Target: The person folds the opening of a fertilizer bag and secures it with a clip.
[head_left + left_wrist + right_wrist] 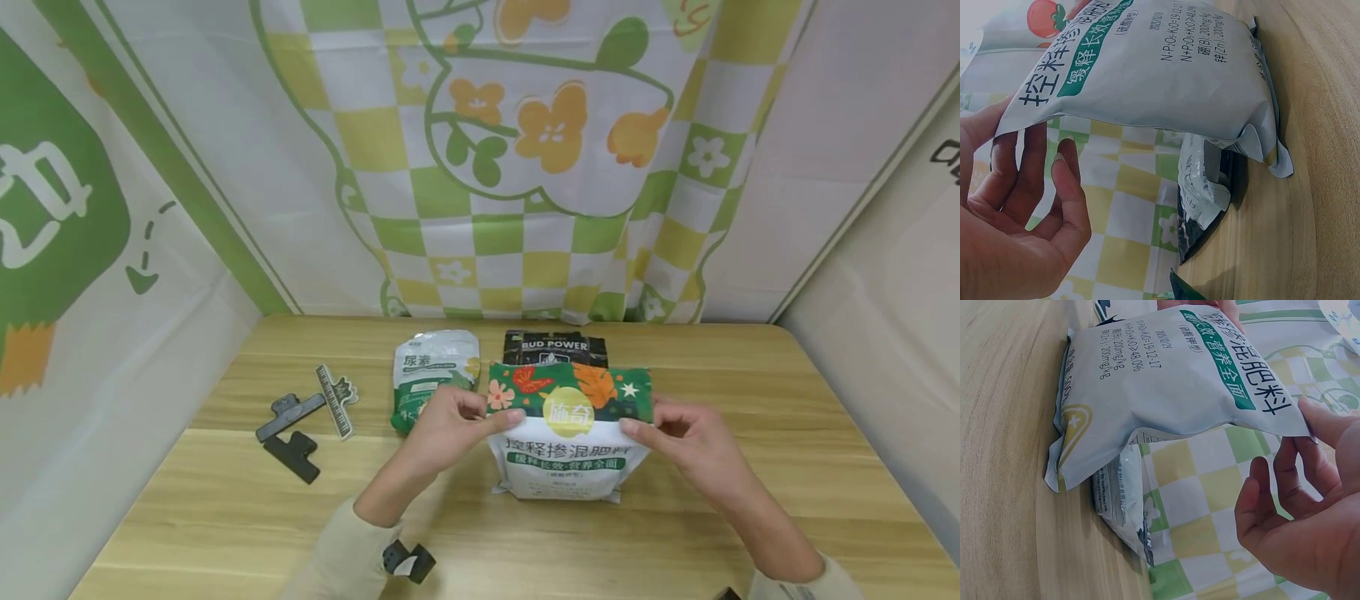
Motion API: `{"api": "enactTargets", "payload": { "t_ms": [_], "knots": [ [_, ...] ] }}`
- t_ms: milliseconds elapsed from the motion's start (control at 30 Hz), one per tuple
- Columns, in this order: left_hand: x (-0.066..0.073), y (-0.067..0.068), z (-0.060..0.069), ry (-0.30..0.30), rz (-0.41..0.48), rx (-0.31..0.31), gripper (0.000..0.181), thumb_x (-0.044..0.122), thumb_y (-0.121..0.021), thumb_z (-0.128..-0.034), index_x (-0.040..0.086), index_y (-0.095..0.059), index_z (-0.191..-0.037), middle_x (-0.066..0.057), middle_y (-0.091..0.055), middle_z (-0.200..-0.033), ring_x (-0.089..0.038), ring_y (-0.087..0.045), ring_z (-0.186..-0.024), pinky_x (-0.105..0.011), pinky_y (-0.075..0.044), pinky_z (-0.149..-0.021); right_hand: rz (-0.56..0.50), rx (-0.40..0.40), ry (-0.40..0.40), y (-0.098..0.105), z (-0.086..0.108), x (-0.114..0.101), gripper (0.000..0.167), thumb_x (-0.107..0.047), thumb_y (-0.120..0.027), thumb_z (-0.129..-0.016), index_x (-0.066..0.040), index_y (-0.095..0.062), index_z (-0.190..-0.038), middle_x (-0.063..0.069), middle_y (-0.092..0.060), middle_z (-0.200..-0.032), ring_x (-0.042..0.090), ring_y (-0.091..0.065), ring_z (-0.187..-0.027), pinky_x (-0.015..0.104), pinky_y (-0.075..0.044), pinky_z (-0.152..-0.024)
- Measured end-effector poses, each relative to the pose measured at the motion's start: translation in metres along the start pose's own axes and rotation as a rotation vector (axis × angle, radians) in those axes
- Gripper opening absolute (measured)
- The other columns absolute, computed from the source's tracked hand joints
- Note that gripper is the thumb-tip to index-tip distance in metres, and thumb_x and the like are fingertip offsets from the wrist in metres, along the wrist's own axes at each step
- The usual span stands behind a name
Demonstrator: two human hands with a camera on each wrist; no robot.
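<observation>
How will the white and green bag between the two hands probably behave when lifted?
The bag likely flexes rather than staying stiff, as its lower corners crease. Its bulging body suggests a filling with some weight, which may sag. Pinched high on both sides by the left hand and right hand, it might swing.

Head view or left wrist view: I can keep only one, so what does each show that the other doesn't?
Head only: three clips and the BUD POWER lettering on the black pouch. Left wrist only: legible nutrient figures low on the front bag. Both: the left hand pinching that bag's edge, the checkered cloth, the wooden table.
</observation>
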State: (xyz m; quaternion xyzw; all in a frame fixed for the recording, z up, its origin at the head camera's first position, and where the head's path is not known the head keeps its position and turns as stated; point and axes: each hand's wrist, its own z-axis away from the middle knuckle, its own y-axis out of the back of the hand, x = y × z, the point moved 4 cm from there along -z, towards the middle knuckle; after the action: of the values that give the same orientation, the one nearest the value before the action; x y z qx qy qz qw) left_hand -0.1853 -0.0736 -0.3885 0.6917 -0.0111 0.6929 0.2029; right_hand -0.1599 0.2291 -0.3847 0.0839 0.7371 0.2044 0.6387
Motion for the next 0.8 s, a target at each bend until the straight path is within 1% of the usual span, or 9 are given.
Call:
{"api": "enactTargets", "payload": {
  "t_ms": [267, 433, 500, 700, 800],
  "knots": [
    [-0.0017, 0.0004, -0.0004, 0.020, 0.000, 0.005, 0.063, 0.034, -0.085, -0.0887, 0.012, -0.038, -0.053, 0.007, -0.023, -0.053, -0.011, -0.024, -0.054, -0.023, -0.024, -0.054, -0.012, -0.005, -0.011, 0.0004, -0.0014, -0.0002, 0.032, -0.022, -0.077, -0.097, -0.003, -0.066, -0.074, 0.001, -0.075, -0.111, 0.014, -0.068, -0.101, 0.025, -0.057, -0.084],
    [-0.0010, 0.0002, 0.0005, 0.030, 0.002, 0.008, 0.062, 0.035, -0.086, -0.0880, 0.013, -0.039, -0.053, 0.007, -0.024, -0.053, -0.011, -0.026, -0.056, -0.023, -0.025, -0.054, -0.005, -0.001, -0.041, 0.0019, -0.0018, 0.0004, 0.037, -0.026, -0.078, -0.097, -0.003, -0.062, -0.073, 0.000, -0.068, -0.095, 0.015, -0.063, -0.092, 0.025, -0.053, -0.080],
    [-0.0012, 0.0001, 0.0005, 0.032, 0.006, 0.004, 0.062, 0.034, -0.086, -0.0880, 0.013, -0.039, -0.053, 0.007, -0.024, -0.053, -0.011, -0.026, -0.056, -0.023, -0.026, -0.055, 0.000, 0.002, -0.039, 0.0018, -0.0015, 0.0006, 0.038, -0.025, -0.078, -0.096, -0.001, -0.061, -0.073, 0.000, -0.064, -0.090, 0.015, -0.060, -0.087, 0.025, -0.051, -0.076],
    [-0.0029, 0.0000, -0.0006, 0.041, 0.017, -0.006, 0.060, 0.034, -0.086, -0.0876, 0.012, -0.041, -0.053, 0.007, -0.026, -0.054, -0.012, -0.027, -0.056, -0.023, -0.026, -0.056, -0.028, 0.002, -0.024, 0.0007, -0.0013, 0.0021, 0.037, -0.020, -0.079, -0.095, 0.000, -0.059, -0.072, -0.004, -0.060, -0.085, 0.014, -0.057, -0.083, 0.025, -0.048, -0.072],
    [-0.0032, -0.0001, -0.0008, 0.043, 0.022, -0.008, 0.061, 0.033, -0.087, -0.0874, 0.012, -0.041, -0.053, 0.007, -0.025, -0.054, -0.012, -0.026, -0.057, -0.023, -0.025, -0.056, -0.044, 0.002, -0.018, 0.0009, -0.0019, 0.0033, 0.036, -0.019, -0.079, -0.095, -0.001, -0.058, -0.071, -0.006, -0.054, -0.079, 0.013, -0.054, -0.080, 0.026, -0.046, -0.070]
  ]
}}
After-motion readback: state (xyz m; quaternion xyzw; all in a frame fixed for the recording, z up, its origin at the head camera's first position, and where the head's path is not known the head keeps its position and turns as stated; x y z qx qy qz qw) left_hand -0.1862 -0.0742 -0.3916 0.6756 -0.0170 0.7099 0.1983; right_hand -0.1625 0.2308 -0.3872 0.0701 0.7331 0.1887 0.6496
